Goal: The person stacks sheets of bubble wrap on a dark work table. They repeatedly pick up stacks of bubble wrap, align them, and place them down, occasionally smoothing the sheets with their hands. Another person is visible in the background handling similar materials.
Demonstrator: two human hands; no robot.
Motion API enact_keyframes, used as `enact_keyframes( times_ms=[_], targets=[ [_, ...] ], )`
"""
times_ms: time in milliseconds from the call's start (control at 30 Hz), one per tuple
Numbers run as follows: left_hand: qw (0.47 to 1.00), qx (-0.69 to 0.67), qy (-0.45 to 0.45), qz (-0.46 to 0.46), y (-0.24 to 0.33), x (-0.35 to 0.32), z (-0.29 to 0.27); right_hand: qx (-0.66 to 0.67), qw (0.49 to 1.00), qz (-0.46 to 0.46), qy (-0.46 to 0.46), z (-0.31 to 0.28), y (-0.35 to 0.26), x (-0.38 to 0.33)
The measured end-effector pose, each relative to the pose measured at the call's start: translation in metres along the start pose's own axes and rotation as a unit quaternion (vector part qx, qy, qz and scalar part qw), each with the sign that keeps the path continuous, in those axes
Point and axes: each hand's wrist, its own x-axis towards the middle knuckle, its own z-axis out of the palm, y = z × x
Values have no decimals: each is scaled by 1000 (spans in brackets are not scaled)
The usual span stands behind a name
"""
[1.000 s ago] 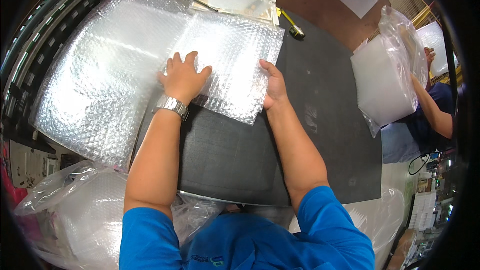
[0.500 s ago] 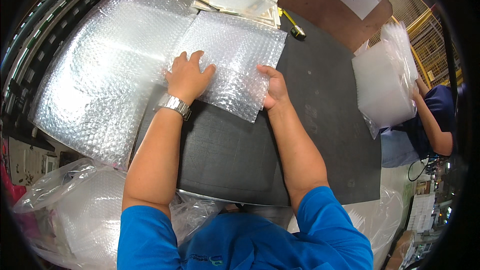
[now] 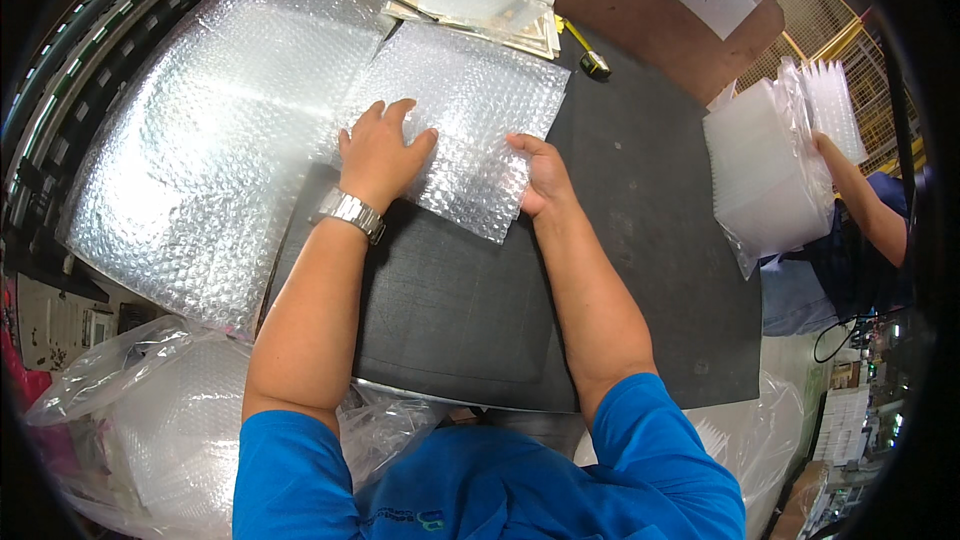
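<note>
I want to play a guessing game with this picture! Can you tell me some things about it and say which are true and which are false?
1. Both hands press on a small bubble wrap sheet. True.
2. The left hand wears a metal watch. True.
3. The right hand holds scissors. False: it rests on the sheet's edge.
4. The mat under the sheet is white. False: it is black.
5. Another person's arm holds a stack of clear bags. True.
</note>
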Motion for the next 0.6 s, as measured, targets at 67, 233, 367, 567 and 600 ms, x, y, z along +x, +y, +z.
enact_keyframes(
  times_ms=[67, 233, 367, 567, 600],
  targets=[
    [998, -30, 51, 24, 1, 0, 0, -25, 1000, -14, -1, -1, 1, 1],
    [982, -70, 161, 64, 3, 2, -6, -61, 996, -61, -12, 6, 4, -2],
    [977, -60, 199, 49, 3, 3, -9, -57, 996, -61, -19, 6, 4, -3],
    [971, -98, 200, 82, 2, 3, -8, -14, 998, -47, -40, 9, 3, -3],
    [968, -99, 208, 96, 0, 5, -7, -15, 998, -46, -45, 10, 3, -4]
  ],
)
